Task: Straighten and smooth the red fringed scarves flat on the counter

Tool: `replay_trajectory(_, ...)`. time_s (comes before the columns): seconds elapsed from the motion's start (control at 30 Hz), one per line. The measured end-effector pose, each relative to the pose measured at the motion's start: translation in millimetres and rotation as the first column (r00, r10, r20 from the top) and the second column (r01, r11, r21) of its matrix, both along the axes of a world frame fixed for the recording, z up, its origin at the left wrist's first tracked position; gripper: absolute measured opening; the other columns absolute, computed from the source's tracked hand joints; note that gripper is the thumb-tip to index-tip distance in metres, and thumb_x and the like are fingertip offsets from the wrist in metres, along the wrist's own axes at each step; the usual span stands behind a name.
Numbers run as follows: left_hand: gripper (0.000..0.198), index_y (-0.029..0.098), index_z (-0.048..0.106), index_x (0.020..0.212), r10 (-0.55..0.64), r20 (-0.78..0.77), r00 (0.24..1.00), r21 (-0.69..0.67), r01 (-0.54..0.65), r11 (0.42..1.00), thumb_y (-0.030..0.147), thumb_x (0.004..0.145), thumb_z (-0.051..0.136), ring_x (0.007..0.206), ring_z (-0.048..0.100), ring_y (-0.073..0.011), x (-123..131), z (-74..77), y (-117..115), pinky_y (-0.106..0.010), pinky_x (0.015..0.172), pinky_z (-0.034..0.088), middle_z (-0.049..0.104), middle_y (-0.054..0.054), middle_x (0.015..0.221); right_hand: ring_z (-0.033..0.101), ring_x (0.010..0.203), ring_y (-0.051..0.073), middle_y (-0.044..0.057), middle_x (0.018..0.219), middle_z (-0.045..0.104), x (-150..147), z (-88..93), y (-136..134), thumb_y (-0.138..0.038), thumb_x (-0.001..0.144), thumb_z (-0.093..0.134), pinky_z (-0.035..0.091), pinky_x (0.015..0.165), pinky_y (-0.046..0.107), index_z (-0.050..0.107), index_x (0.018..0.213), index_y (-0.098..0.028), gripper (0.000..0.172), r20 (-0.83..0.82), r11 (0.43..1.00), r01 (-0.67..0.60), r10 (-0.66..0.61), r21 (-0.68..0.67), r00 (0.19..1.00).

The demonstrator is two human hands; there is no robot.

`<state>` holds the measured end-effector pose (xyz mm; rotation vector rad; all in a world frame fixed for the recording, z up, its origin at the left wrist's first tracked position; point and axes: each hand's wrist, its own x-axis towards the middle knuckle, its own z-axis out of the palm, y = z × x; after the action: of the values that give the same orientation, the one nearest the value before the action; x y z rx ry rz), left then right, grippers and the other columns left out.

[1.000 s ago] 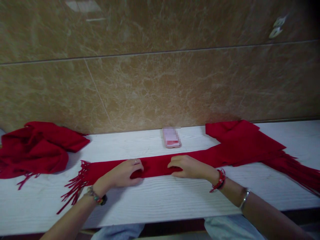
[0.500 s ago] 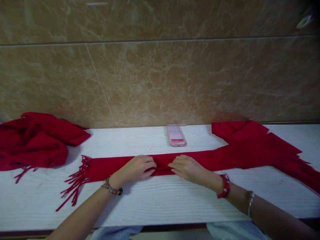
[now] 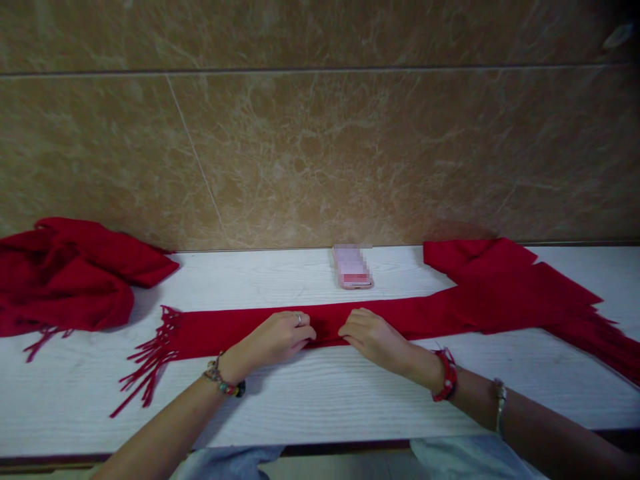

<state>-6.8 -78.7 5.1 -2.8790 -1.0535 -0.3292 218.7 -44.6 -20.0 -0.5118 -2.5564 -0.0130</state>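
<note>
A long red scarf (image 3: 215, 333) lies folded into a narrow band across the white table (image 3: 320, 407), its knotted fringe spread at the left end. My left hand (image 3: 285, 339), with a ring and a beaded bracelet, pinches the near edge of the band around its middle. Just to the right, my right hand (image 3: 373, 337) has its fingers closed on the same edge, a short gap from the left. At the right the scarf meets wider, overlapping red cloth (image 3: 520, 293) with more fringe.
A crumpled red cloth (image 3: 75, 280) with fringe lies at the far left. Behind the band, near the wall, rests a pink phone (image 3: 353, 267). A brown marble-tiled wall (image 3: 320, 160) rises along the table's back edge.
The view has shifted slightly, so everything sits a little higher. The fingers have curled in more at the scarf's near edge; the scarf lies almost as before.
</note>
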Motion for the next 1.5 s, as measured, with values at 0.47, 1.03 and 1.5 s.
replay_trajectory(0.47, 0.018, 0.018, 0.060, 0.086, 0.025, -0.045, 0.999, 0.008, -0.025, 1.000, 0.026, 0.087, 0.044, 0.074, 0.055, -0.0128, 3.2, -1.6, 1.0, -0.024, 0.069, 0.041, 0.061, -0.002, 0.083, 0.047, 0.066, 0.015, 0.001, 0.068, 0.058, -6.7, -7.4, 0.6, -0.019, 0.084, 0.051, 0.034, 0.064, 0.028, 0.059, 0.070, -0.016, 0.016, 0.061, 0.992, 0.014, -0.022, 0.124, 0.998)
replay_trajectory(1.03, 0.014, 0.020, 0.059, 0.083, -0.023, -0.145, 0.989, 0.023, 0.027, 0.999, 0.017, 0.084, 0.046, 0.066, 0.048, -0.0120, 6.1, 2.7, -2.5, -0.022, 0.061, 0.038, 0.054, 0.000, 0.074, 0.043, 0.066, 0.015, 0.002, 0.070, 0.055, -3.1, 1.1, -3.9, -0.012, 0.086, 0.044, 0.031, 0.061, 0.028, 0.058, 0.079, -0.014, 0.016, 0.173, 0.972, -0.110, 0.075, 0.206, 0.982)
replay_trajectory(1.5, 0.029, 0.020, 0.058, 0.091, -0.003, -0.034, 0.999, -0.270, -0.006, 0.963, 0.003, 0.072, 0.045, 0.080, 0.053, -0.0131, -9.4, 13.6, -5.5, -0.022, 0.074, 0.041, 0.058, -0.002, 0.088, 0.045, 0.068, 0.015, 0.004, 0.076, 0.057, 5.2, 11.4, -4.3, -0.013, 0.088, 0.042, 0.033, 0.063, 0.029, 0.059, 0.086, -0.014, 0.017, 0.293, 0.970, -0.163, 0.106, 0.178, 0.950)
